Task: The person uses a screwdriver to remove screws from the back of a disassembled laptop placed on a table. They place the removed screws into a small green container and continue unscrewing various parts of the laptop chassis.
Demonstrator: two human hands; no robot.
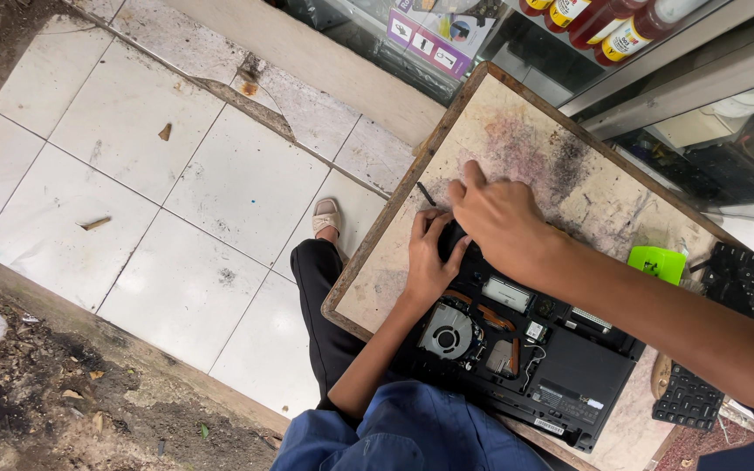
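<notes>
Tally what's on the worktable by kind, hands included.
Opened laptop: 1
Loose black keyboard pieces: 2
Bright green item: 1
Small dark tool, by the right hand:: 1
Hands, left hand and right hand, both at the laptop's corner: 2
Total: 7

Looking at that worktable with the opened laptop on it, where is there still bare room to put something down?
The stained tabletop is bare beyond the hands, up to its far wooden edge, and in a strip beside the left hand along the floor-side edge. It is crowded where the open laptop lies under both hands, right hand included, and further along by the green object and black keyboard pieces.
</notes>
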